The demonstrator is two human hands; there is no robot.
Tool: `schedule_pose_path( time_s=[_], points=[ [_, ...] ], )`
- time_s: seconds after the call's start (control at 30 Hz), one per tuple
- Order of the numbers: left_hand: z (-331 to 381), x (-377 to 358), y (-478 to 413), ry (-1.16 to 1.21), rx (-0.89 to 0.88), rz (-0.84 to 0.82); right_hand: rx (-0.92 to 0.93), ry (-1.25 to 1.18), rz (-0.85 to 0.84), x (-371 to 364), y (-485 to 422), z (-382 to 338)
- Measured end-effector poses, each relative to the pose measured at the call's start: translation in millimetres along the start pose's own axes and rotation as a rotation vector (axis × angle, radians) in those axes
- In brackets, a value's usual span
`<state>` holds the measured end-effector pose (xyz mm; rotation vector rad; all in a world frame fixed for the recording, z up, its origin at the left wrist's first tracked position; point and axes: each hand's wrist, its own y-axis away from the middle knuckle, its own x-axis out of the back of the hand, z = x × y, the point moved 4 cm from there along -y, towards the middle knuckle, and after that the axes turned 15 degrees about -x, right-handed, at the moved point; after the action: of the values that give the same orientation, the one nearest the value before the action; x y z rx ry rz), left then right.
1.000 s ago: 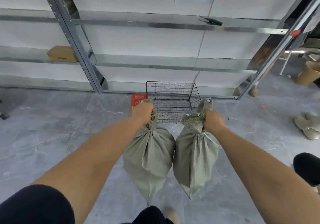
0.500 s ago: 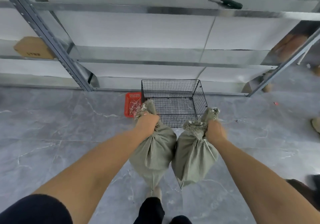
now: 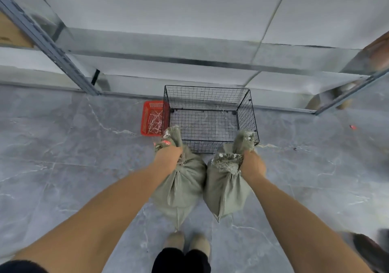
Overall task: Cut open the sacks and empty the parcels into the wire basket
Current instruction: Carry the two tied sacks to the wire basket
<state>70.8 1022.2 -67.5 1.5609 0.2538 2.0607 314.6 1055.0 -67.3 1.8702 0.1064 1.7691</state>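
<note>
Two sacks at frame centre, side by side, tied necks up: left hand (image 3: pixel 168 155) fisted on neck of left sack (image 3: pixel 179 188), right hand (image 3: pixel 251 164) fisted on neck of right sack (image 3: pixel 227 190). One wire basket (image 3: pixel 210 95) just above them, nothing inside. One red tray (image 3: pixel 147 123) touching basket's left side. Two shoes (image 3: pixel 187 243) bottom centre.

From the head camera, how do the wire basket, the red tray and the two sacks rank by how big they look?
1. Wire basket, largest.
2. Left sack and right sack: they look alike, so no ranking. Being nearer the camera may also inflate them.
3. Red tray, smallest, partly hidden behind the basket.
</note>
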Motion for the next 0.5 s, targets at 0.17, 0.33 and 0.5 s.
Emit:
schedule_pose_path(
  time_s=[0.17, 0.33, 0.5],
  points=[
    [-14, -44, -41, 0.041, 0.049, -0.049, -0.017, 0.026, -0.051, -53, -35, -5],
    [-25, -79, -75, 0.020, 0.041, -0.006, -0.055, -0.101, -0.126, -106, -65, -3],
    [-31, -94, -83, 0.035, 0.105, 0.049, -0.071, -0.161, -0.129, -124, -72, -1]
  ],
)
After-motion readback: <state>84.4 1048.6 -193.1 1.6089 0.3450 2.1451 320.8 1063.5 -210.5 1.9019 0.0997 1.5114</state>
